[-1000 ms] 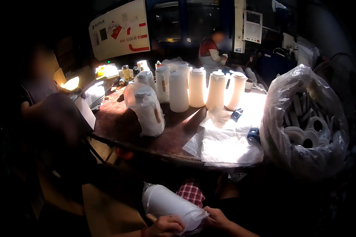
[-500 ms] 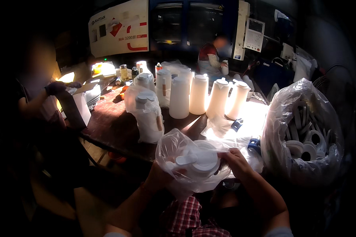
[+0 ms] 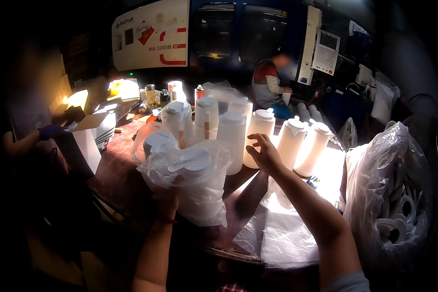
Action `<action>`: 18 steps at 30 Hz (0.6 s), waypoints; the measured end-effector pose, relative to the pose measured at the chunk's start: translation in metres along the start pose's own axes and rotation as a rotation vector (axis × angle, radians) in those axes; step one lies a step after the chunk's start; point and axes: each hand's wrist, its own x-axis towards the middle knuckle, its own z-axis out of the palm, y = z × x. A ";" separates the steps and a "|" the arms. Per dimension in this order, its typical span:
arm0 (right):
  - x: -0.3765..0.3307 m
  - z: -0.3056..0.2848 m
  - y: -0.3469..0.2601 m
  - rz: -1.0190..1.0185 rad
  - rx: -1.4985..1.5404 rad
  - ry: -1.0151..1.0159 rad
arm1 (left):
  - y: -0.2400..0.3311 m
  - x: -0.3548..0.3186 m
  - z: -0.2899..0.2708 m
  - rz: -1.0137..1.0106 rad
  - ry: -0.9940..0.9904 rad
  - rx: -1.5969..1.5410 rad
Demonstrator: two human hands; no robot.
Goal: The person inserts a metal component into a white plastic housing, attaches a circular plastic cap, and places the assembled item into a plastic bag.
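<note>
The bagged jug (image 3: 197, 190) has moved forward over the table (image 3: 119, 168), just right of the left hand (image 3: 166, 199), whose shadowed grip I cannot tell. Well apart, the right hand (image 3: 264, 153) has let go, empty and loosely curled, near an unbagged jug (image 3: 260, 125).

Crinkled, glossy clear plastic forms the bag (image 3: 202, 204) around a white pitcher (image 3: 193, 158), its plastic lid smooth. Unwrapped pitchers (image 3: 231, 148) show matt, translucent plastic walls above a scuffed tabletop (image 3: 117, 165) with a dull sheen. Thin plastic sheets (image 3: 289, 241) gleam in sunlight, while a wrinkled, shiny plastic sack (image 3: 367, 170) holds smooth plastic parts (image 3: 408, 209) beside the table.
</note>
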 end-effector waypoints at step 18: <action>-0.062 0.000 -0.018 -0.227 -0.089 0.323 | 0.021 -0.074 -0.049 0.032 -0.096 0.434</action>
